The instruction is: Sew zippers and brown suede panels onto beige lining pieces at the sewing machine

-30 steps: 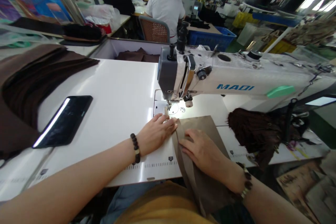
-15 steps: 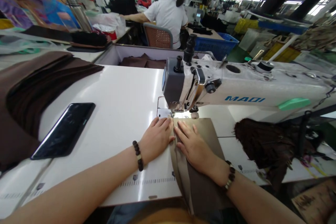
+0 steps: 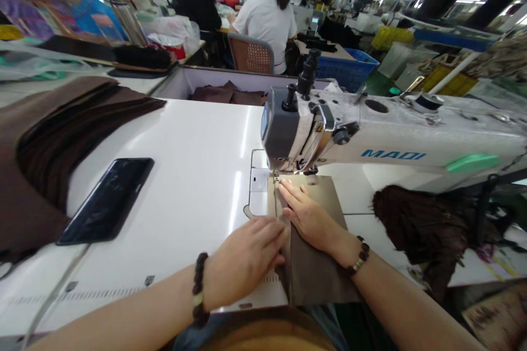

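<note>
A person's left hand (image 3: 247, 263) bends at the left edge of a piece of brown cloth (image 3: 321, 279), its fingers drawn together; whether thumb and fingers pinch the fabric cannot be told. Half a second earlier, that hand lay close to the needle, beside its partner; now it is drawn back toward the person's body, leaving more of the metal plate (image 3: 259, 181) in view.

The right hand (image 3: 310, 219) lies flat on the cloth, fingers stretched forward, fingertips just beside the machine's foot (image 3: 276, 176), much as before. A beaded bracelet circles each wrist. The cloth lies on the white worktop (image 3: 197, 175), its far end at the foot and its near end by the worktop's front edge.

Above it extends the white arm of a sewing machine (image 3: 349, 126) with blue lettering. To the right sits a dark brown bundle of fabric (image 3: 415, 225). To the left, a dark phone (image 3: 107, 200) rests beside a stack of brown cloth pieces (image 3: 45, 142), both unmoved on the worktop.

Beyond, a co-worker in a white shirt (image 3: 265, 22) sits with their back turned on a brown chair (image 3: 251, 55), one arm, earlier stretched to the left, now held closer in. A blue basket (image 3: 346, 68) stands to the right.
</note>
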A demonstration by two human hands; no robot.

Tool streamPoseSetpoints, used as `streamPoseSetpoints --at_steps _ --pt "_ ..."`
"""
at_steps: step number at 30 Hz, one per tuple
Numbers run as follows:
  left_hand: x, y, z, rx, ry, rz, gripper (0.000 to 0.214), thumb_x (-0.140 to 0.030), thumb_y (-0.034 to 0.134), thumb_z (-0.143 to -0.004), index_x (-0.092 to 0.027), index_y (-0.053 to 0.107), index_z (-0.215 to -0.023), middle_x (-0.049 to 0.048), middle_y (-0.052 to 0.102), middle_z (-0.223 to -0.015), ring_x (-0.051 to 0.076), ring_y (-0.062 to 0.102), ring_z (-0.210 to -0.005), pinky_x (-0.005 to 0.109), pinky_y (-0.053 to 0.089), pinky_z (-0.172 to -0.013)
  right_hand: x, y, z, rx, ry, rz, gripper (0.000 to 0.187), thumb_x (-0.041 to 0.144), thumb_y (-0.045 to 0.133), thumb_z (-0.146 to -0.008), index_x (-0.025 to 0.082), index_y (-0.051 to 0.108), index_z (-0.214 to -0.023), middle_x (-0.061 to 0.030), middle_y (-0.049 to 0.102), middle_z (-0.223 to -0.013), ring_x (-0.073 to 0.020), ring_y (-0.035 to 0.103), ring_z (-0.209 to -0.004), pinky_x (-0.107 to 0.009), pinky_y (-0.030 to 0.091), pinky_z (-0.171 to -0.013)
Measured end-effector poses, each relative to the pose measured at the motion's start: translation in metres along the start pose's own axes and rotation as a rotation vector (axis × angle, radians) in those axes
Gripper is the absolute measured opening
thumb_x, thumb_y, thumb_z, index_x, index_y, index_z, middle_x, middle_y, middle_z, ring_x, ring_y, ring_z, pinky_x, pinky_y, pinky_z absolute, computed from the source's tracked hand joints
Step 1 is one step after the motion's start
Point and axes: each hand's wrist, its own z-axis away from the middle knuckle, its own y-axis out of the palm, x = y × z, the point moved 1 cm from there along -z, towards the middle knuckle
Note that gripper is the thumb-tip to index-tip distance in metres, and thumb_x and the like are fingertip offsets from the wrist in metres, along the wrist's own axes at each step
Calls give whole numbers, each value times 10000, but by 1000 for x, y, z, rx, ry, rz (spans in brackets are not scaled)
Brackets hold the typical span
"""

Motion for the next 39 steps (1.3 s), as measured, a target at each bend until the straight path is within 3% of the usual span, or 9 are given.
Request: streamPoseSetpoints --at_steps 3,5,10,18,29,32,36,39 --pt "-28 -5 20 27 147 182 248 -230 411 -911 -121 500 -1115 96 587 -1055 179 532 -957 289 478 -859 -3 -1 1 1 -29 -28 467 242 287 -924 97 270 -1368 -112 236 -1436 -165 158 -1335 -450 184 -1090" --pt "-36 -4 27 44 168 234 242 -206 384 -918 -126 507 -1111 99 600 -1047 175 544 -931 278 485 -843 -3 -2 1 3 -49 -34 469 251 283 -929 118 253 -1377 -106 232 -1437 -169 158 -1335 -457 185 -1088" --pt "-35 5 37 86 150 215 258 -192 374 -919 -123 516 -1124 106 585 -1117 174 559 -864 281 506 -769 0 -2 1 36 -54 19 461 248 283 -931 135 263 -1377 -99 250 -1430 -186 173 -1332 -472 171 -1088" --pt "-38 17 46 67 168 186 263 -208 397 -921 -96 554 -1099 100 584 -1149 184 547 -959 275 486 -843 4 -3 1 57 -46 94 452 240 288 -931 141 273 -1372 -68 242 -1436 -187 179 -1330 -456 181 -1086" --pt "-47 21 57 -90 249 172 226 -186 452 -898 -29 599 -967 119 629 -1011 210 546 -997 294 451 -936 14 -3 4 90 -52 211 454 236 286 -932 145 258 -1376 -38 226 -1441 -195 188 -1327 -480 202 -1074" --pt "-49 24 61 -136 280 204 176 -164 472 -884 -65 612 -841 97 641 -891 190 561 -941 303 452 -935 31 2 23 88 -86 224 449 238 296 -928 122 286 -1362 -46 236 -1437 -192 211 -1319 -468 228 -1069" --pt "-50 16 63 -97 218 309 241 -155 425 -899 -110 583 -723 46 591 -684 149 574 -799 268 497 -837 62 20 74 96 -152 210 448 253 320 -923 109 319 -1347 -62 247 -1432 -198 218 -1317 -446 251 -1068" --pt "-42 4 53 -106 76 306 222 -158 390 -908 -114 588 -821 56 609 -778 135 570 -761 240 518 -728 76 35 109 55 -216 191 453 296 344 -925 126 328 -1345 -45 278 -1419 -184 208 -1320 -422 277 -1064"
